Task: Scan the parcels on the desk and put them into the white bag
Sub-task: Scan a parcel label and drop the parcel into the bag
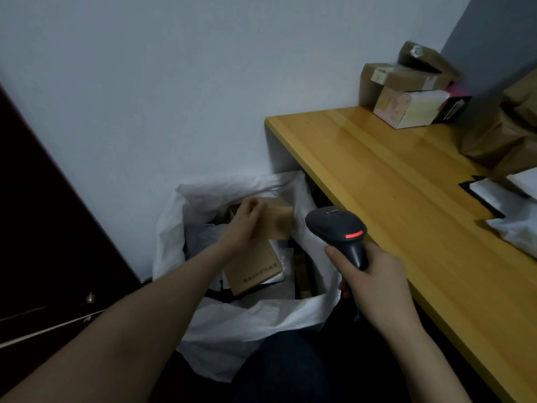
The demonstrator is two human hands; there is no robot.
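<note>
where the left hand (242,225) grips it, the brown parcel (277,218) is blurred.

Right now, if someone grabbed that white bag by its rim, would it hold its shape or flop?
Probably flop: the white bag has a crumpled, sagging rim, so it looks like thin, soft material. It may also be heavy to lift, since the flat brown box and other items lie inside. A push would likely just dent its side.
</note>
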